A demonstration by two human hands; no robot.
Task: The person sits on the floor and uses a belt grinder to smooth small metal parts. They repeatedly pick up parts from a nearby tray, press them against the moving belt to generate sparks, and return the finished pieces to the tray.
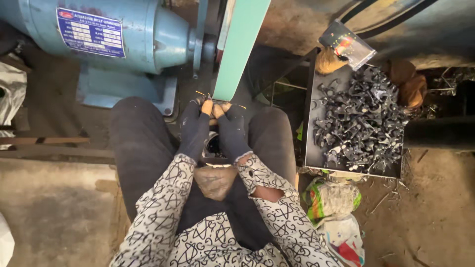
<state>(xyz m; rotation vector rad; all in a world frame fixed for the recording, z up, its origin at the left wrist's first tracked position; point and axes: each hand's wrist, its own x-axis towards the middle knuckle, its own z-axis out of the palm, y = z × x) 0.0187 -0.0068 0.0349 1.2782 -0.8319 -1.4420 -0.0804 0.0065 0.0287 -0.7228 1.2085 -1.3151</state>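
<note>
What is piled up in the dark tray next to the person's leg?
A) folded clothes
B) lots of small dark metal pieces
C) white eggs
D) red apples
B: the dark tray is heaped with small dark metal pieces, tangled together beside the person's knee.

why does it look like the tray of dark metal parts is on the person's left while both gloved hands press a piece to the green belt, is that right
Not quite: the tray of dark metal parts is on the person's right, as the head view shows. The rest holds: the left hand and right hand, both in dark gloves, press a small piece to the green belt.
</note>
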